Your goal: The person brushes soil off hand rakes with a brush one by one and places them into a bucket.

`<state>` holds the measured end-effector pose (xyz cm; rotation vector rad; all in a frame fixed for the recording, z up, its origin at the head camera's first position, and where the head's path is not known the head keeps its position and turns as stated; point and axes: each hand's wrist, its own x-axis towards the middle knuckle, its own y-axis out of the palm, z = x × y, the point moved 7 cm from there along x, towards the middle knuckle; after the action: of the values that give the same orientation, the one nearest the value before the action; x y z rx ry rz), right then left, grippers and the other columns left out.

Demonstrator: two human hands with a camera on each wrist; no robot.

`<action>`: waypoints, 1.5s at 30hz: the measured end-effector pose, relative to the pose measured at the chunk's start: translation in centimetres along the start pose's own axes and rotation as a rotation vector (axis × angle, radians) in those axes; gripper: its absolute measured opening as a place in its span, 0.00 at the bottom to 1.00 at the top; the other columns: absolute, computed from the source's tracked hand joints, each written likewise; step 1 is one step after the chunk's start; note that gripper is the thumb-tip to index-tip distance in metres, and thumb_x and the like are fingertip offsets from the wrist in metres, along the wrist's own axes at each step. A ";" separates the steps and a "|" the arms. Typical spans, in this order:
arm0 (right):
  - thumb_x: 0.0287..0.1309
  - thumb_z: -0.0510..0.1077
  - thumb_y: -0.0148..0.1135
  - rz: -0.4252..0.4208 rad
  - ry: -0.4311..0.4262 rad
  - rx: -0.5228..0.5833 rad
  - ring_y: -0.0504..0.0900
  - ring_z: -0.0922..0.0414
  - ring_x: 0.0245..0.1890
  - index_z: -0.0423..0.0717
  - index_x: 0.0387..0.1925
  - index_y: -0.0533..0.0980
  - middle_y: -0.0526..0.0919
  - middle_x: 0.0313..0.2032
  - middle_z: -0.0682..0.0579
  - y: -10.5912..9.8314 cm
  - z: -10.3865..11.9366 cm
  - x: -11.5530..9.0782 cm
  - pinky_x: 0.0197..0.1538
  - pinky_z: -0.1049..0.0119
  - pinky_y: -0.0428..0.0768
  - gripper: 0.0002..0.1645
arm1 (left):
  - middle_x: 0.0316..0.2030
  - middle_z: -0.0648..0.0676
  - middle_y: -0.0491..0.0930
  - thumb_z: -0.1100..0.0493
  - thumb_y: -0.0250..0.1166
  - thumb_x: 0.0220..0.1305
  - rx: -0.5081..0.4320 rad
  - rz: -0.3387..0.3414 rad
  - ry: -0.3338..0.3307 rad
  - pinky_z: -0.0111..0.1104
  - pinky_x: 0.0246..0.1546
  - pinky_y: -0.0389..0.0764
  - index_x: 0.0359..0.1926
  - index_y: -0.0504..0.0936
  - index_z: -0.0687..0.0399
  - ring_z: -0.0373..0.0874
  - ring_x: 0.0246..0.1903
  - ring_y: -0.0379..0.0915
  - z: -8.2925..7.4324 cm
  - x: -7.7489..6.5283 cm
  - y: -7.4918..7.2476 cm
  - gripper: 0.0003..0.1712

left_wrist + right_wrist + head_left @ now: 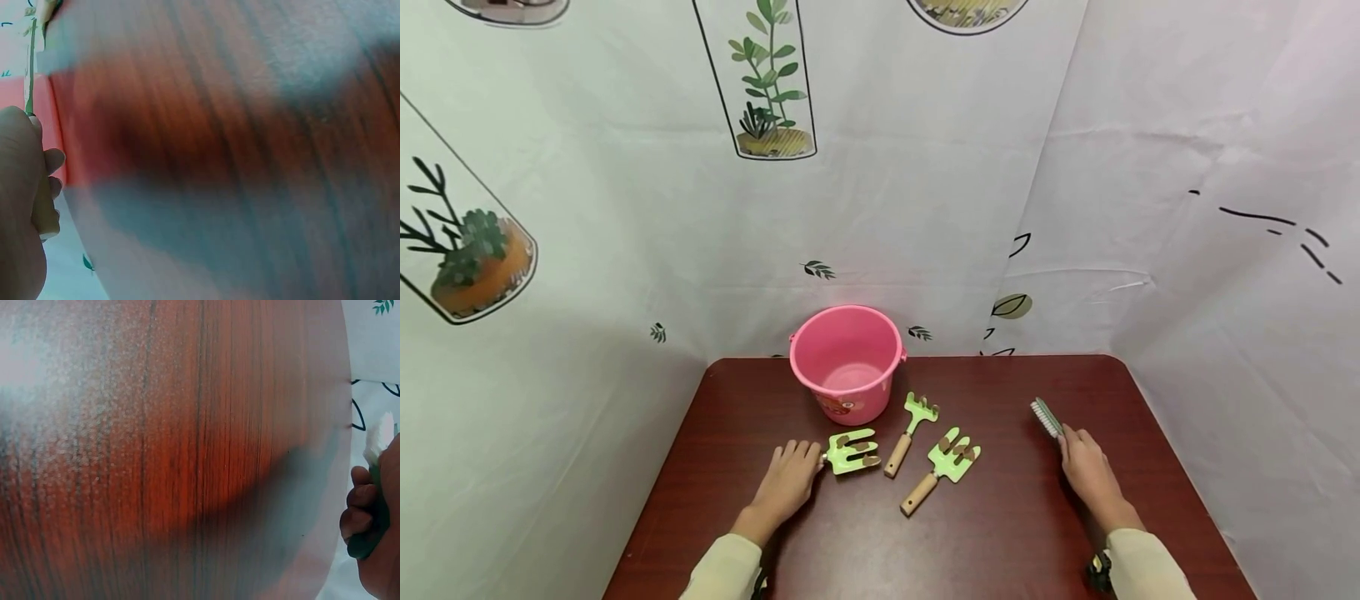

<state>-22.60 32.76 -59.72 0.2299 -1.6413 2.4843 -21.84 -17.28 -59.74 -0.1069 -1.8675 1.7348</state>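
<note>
My left hand (788,477) grips the wooden handle of a light green garden fork (842,454) with brown marks on its tines. In the left wrist view the fingers wrap round that handle (45,209). On the right, my right hand (1086,467) holds a brush (1047,417) with white bristles and a green body. The right wrist view shows fingers curled round its dark green handle (369,540). Between the hands lie a small green rake (919,410) and a second green fork (952,457), both with wooden handles.
A pink bucket (850,392) stands upright at the back of the dark red-brown table (985,533), behind the tools. White cloth (910,192) printed with plants hangs behind the table and along both sides.
</note>
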 end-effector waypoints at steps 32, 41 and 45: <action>0.74 0.36 0.53 -0.045 -0.022 0.048 0.80 0.31 0.47 0.22 0.58 0.71 0.78 0.44 0.27 -0.3 0.2 0.6 0.50 0.35 0.77 0.20 | 0.32 0.52 0.73 0.55 0.66 0.69 -0.033 -0.127 0.178 0.41 0.34 0.70 0.49 0.77 0.53 0.51 0.33 0.68 -2.5 3.1 -4.3 0.12; 0.75 0.37 0.52 -0.023 -0.009 0.057 0.80 0.32 0.47 0.22 0.58 0.71 0.78 0.45 0.28 -0.4 0.5 0.8 0.50 0.36 0.78 0.20 | 0.34 0.54 0.73 0.56 0.64 0.70 -0.028 -0.155 0.189 0.41 0.33 0.69 0.49 0.77 0.54 0.53 0.34 0.67 -3.2 4.6 -5.9 0.11; 0.75 0.36 0.53 -0.034 -0.024 0.064 0.80 0.33 0.46 0.22 0.58 0.72 0.78 0.44 0.29 -0.5 0.8 0.8 0.49 0.36 0.78 0.20 | 0.33 0.54 0.73 0.56 0.64 0.70 -0.033 -0.184 0.198 0.41 0.33 0.69 0.50 0.77 0.54 0.53 0.34 0.67 -3.3 5.2 -6.6 0.12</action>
<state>-23.27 32.26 -58.74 0.2940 -1.5549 2.5213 -22.52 -13.12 -51.73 -0.1119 -1.7055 1.5128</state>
